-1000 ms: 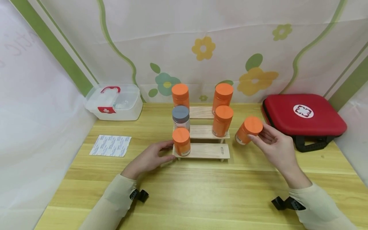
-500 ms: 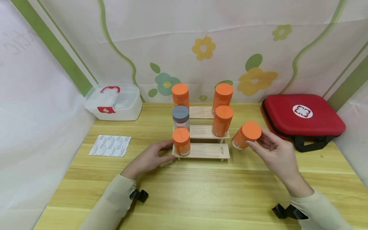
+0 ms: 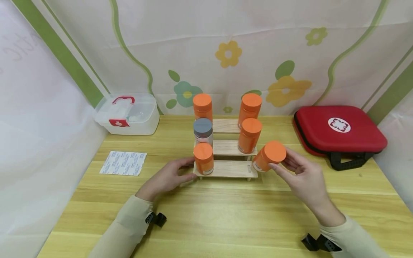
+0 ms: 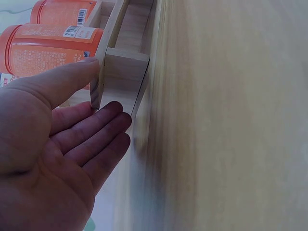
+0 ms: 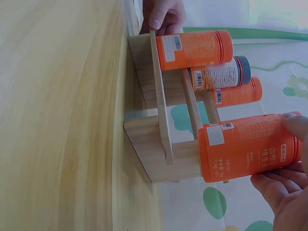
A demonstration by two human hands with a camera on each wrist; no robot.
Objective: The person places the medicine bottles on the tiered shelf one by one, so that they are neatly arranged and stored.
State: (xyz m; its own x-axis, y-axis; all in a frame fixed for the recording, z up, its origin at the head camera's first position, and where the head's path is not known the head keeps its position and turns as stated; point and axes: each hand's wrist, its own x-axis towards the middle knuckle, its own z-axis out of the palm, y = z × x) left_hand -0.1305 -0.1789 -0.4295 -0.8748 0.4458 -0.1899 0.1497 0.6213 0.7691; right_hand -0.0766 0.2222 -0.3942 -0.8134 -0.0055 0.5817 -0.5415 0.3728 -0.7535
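Observation:
My right hand point(image 3: 304, 179) grips an orange bottle point(image 3: 269, 156) by its cap end, tilted, at the right end of the wooden tiered rack's point(image 3: 230, 169) lowest step. In the right wrist view, fingers and thumb wrap the upper part of this bottle point(image 5: 245, 147), and its label side shows. My left hand point(image 3: 166, 177) holds the left end of that step, thumb and index finger on either side of the board end point(image 4: 100, 79). Beside it stands an orange bottle point(image 3: 204, 159). Behind this are a grey-capped bottle point(image 3: 203, 132) and another orange bottle point(image 3: 202, 106).
Two orange bottles point(image 3: 250, 136) stand on the rack's upper steps at the right. A red first-aid case point(image 3: 342, 129) lies at the back right. At the left are a clear medicine box point(image 3: 129, 116) and a white printed packet point(image 3: 124, 163). A flowered curtain hangs behind.
My right hand has carried the tilted orange bottle left and nearer, from beside the rack to the right end of its lowest step. The left hand stays at the rack's left end.

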